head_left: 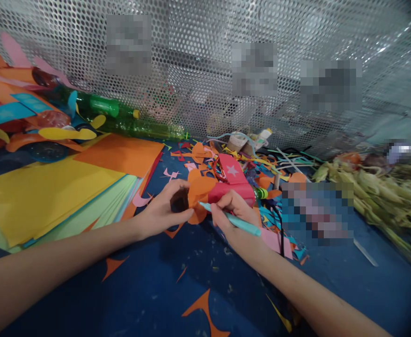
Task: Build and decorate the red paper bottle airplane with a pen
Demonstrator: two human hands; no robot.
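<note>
My left hand point(166, 208) curls round the left side of an orange paper shape with rounded lobes point(199, 189), its thumb and fingers at the edge. In my right hand point(235, 213) is a light blue pen point(245, 226), its tip touching or just above the orange shape. The shape sits against the left end of a bottle wrapped in red paper point(231, 189). A red strip with a silver star point(232, 169) stands on top of the bottle, and its green neck point(261, 193) points right.
Stacked coloured paper point(54, 187) lies at the left, below paper-decorated bottle models point(47, 119). Green bottles point(149, 128) rest along the perforated metal screen point(191, 70). Paper scraps point(205, 309) litter the blue table point(138, 299). Dry husks point(377, 196) lie at the right.
</note>
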